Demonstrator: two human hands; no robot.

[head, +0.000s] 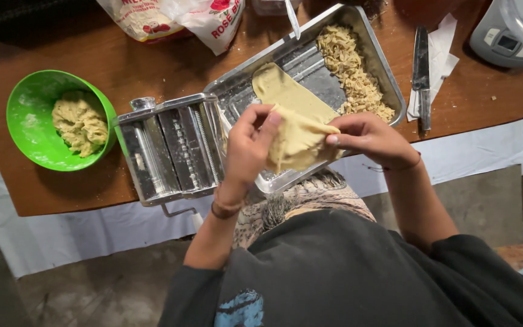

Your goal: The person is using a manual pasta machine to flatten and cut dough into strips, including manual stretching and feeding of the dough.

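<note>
A thin, pale yellow sheet of dough [295,115] stretches from the metal tray [388,72] down to my hands. My left hand [249,145] pinches its near left edge and my right hand [367,138] grips its near right edge, folding it over. A steel pasta roller machine [174,148] stands just left of my left hand, at the table's front edge. A pile of cut noodles [352,66] fills the right side of the tray.
A green bowl [25,121] with a lump of dough sits at the left. Flour bags [177,18] lie at the back, a knife [422,75] on white paper to the right, and a grey appliance [506,36] in the far right corner.
</note>
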